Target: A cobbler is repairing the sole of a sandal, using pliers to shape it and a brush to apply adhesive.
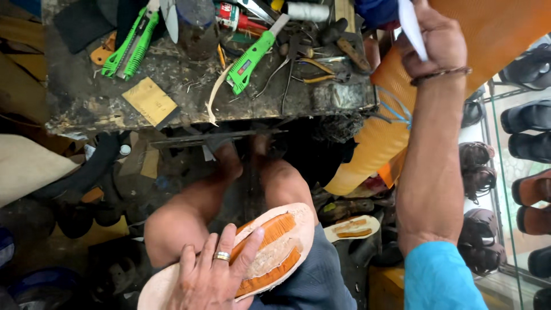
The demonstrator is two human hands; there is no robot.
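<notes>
On the lap, left hand point(209, 274) clamps a sole point(270, 252); right hand point(436, 37) grips white paper point(410, 23).

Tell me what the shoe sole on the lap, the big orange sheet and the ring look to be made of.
Shoe sole: pale tan, matte, probably leather or fibreboard; its middle carries rough orange patches and a scuffed, glue-like strip. Orange sheet: flexible with a fine grid texture, likely rubber or synthetic soling material; it bends under the right hand. Ring on the left hand: shiny banded metal, silver and gold toned.
</notes>
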